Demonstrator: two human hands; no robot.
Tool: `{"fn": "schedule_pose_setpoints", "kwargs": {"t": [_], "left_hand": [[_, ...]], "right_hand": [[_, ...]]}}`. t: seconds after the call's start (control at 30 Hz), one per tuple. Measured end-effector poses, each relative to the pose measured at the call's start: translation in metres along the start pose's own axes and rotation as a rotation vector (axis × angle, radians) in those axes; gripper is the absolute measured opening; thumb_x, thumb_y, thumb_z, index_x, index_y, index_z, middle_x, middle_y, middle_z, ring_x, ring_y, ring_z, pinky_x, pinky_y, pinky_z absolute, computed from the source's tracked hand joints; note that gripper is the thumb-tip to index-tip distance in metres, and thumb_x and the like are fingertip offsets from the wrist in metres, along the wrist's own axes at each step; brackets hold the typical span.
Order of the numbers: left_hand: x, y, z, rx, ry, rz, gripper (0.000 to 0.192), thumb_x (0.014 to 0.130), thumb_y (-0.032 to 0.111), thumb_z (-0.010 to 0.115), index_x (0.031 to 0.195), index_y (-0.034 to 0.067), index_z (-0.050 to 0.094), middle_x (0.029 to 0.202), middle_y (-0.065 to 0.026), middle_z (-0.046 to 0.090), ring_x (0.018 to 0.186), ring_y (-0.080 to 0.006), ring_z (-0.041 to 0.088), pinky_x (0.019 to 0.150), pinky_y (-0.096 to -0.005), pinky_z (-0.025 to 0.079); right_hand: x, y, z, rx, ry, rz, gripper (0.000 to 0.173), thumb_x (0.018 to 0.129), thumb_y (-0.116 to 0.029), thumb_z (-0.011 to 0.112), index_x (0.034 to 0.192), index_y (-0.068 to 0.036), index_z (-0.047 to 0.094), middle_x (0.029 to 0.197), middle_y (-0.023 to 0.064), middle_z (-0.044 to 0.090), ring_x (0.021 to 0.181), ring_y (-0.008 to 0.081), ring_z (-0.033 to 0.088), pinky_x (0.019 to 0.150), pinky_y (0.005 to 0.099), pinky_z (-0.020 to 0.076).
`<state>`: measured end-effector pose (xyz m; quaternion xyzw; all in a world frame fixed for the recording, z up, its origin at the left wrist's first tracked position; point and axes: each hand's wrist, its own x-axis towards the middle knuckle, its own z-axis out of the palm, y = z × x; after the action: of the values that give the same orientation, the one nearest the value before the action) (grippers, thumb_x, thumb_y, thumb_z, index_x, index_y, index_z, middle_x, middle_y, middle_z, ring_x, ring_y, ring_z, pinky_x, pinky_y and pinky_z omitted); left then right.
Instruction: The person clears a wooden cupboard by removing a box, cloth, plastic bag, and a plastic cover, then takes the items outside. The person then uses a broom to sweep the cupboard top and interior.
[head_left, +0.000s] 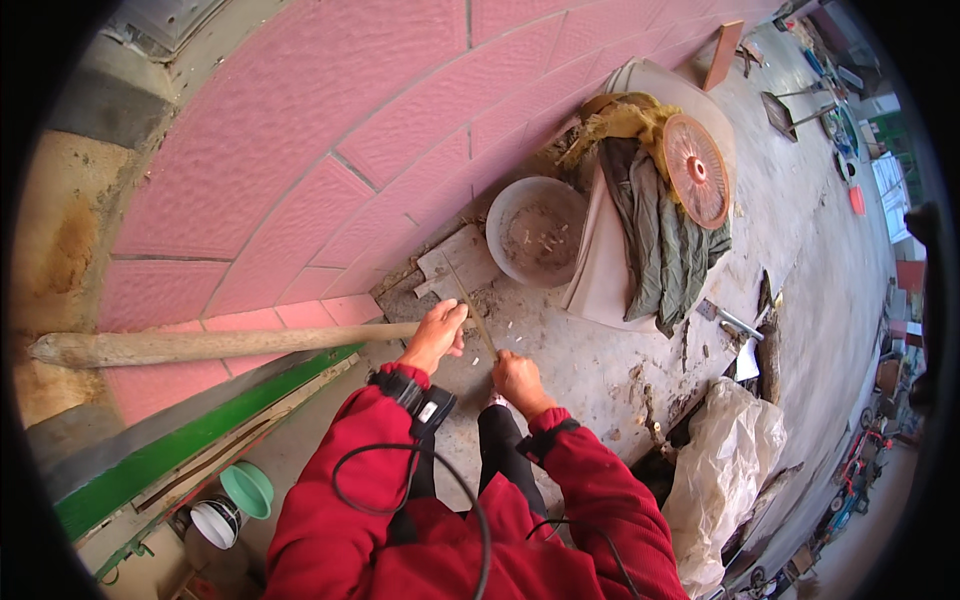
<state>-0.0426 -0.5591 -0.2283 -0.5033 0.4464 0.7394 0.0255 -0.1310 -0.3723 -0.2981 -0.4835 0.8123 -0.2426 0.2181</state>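
My left hand (441, 334) is over the near end of a long, thick wooden pole (225, 345) that reaches left across the pink tiled wall. Its fingers are bent around the pole's end, close beside a long thin strip (478, 319), perhaps a blade or a stick. The lower end of that strip is in my right hand (519, 381), whose fingers are closed on it. The strip's far tip lies over a flat board (459, 264) on the floor. Just beyond the board stands a round grey basin (517, 270) with small pale pieces and dirt inside.
Right of the basin, a dark green cloth (652, 232) and a round copper-coloured fan cover (697, 171) lie on a pale sheet-covered heap. A hammer-like tool (729, 319) and crumpled plastic sheeting (724, 480) are at right. A green basin (247, 489) stands lower left.
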Motion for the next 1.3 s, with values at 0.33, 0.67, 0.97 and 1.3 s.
{"fn": "schedule_pose_setpoints", "kwargs": {"t": [0.33,0.67,0.97,1.3], "left_hand": [[-0.116,-0.195,-0.159,0.162,0.379,-0.170,0.030,0.087,0.020,0.070,0.066,0.007,0.053,0.060,0.0007,0.049,0.051,-0.0099,0.049,0.046,-0.0288,0.045],[-0.203,-0.345,-0.185,0.117,0.553,-0.441,0.016,0.081,0.008,0.065,0.071,0.002,0.055,0.058,-0.0050,0.053,0.045,-0.0158,0.053,0.044,-0.0337,0.052],[-0.204,-0.347,-0.164,0.161,0.516,-0.366,0.019,0.080,0.014,0.070,0.076,-0.003,0.061,0.065,-0.0050,0.060,0.054,-0.0130,0.058,0.049,-0.0295,0.053],[-0.217,-0.378,-0.169,0.069,0.606,-0.430,0.023,0.082,0.014,0.070,0.072,-0.002,0.057,0.063,-0.0043,0.058,0.054,-0.0117,0.057,0.049,-0.0285,0.051]], "right_hand": [[0.091,0.065,0.035,0.163,-0.038,0.119,0.016,0.077,-0.013,0.058,0.070,0.001,0.057,0.069,0.0273,0.060,0.068,0.0470,0.061,0.064,0.0541,0.0494],[0.174,0.079,0.058,0.126,0.105,0.113,0.018,0.073,-0.012,0.060,0.066,0.004,0.056,0.069,0.0284,0.059,0.068,0.0482,0.059,0.064,0.0535,0.0478],[0.257,0.078,0.075,0.632,0.091,0.587,0.019,0.078,-0.009,0.056,0.075,0.009,0.054,0.069,0.0260,0.063,0.049,0.0355,0.065,0.045,0.0425,0.0532],[0.315,0.076,0.098,0.622,0.132,0.707,0.025,0.082,-0.005,0.053,0.088,0.019,0.057,0.078,0.0304,0.066,0.057,0.0420,0.067,0.047,0.0456,0.0562]]}}
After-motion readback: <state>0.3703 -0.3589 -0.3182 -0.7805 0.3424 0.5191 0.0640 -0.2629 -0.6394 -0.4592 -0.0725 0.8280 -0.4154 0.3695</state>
